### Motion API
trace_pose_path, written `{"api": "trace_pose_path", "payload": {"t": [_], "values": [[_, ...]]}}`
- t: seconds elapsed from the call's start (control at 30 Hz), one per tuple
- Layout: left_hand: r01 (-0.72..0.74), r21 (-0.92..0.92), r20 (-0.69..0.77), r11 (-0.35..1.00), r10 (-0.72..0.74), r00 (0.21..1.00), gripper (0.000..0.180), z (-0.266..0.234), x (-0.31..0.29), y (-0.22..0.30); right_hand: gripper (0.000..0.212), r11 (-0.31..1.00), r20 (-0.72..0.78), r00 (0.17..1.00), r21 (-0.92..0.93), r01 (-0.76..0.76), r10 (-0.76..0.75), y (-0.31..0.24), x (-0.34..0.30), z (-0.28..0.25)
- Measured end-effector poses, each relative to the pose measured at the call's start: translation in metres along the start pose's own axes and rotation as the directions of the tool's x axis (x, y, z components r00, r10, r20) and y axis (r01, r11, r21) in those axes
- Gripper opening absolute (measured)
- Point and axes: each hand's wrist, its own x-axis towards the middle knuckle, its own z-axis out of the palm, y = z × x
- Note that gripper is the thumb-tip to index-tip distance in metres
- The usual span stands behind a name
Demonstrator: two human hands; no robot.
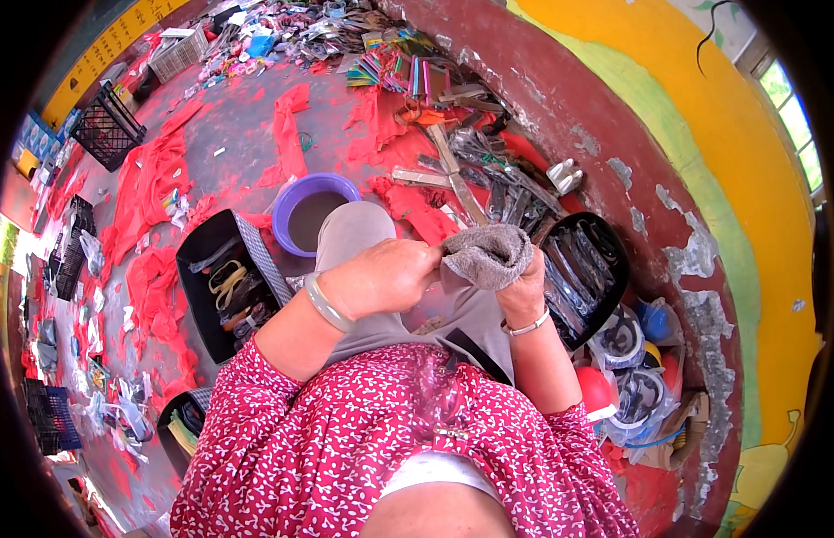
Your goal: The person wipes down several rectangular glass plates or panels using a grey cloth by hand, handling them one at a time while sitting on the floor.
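A grey-brown, towel-like cloth [493,255] is bunched up in front of my lap. My right hand [523,289] grips it from below and from the right, and the cloth covers part of my fingers. On the other side my left hand [386,276] is closed in a pinch at the cloth's left edge. Whether something is wrapped inside the cloth cannot be seen. Beyond my left knee stands a purple basin [283,208] holding murky water.
A black box [272,260] with assorted small items sits at my left, and another black box [620,291] with plastic-wrapped dark items at my right. Bagged helmets [600,392] lie beside the peeling wall [605,125]. Wooden sticks [457,170] and torn red sheeting [148,193] litter the floor.
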Motion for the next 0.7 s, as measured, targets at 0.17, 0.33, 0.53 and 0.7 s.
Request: {"api": "trace_pose_path", "payload": {"t": [0.17, 0.33, 0.53, 0.7], "values": [[0.002, -0.030, 0.023, 1.000, -0.001, 1.000, 0.020, 0.001, 0.000, -0.003, 0.019, 0.994, 0.042, 0.998, -0.093, 0.056, -0.052, -0.008, 0.001, 0.004], [-0.070, -0.047, -0.053, 0.996, 0.068, 0.996, 0.014, 0.003, 0.001, -0.001, 0.017, 0.986, -0.012, 0.993, -0.123, 0.111, -0.113, -0.007, 0.000, 0.004], [-0.056, -0.031, -0.041, 0.998, 0.055, 0.998, 0.015, 0.001, 0.002, 0.004, 0.017, 0.988, -0.215, 0.976, 0.137, 0.072, -0.041, 0.016, -0.011, -0.006], [-0.006, 0.059, -0.017, 0.998, 0.007, 1.000, 0.017, 0.008, 0.004, -0.009, 0.024, 0.900, -0.327, 0.945, 0.415, 0.132, 0.013, 0.014, -0.007, -0.022]]}}
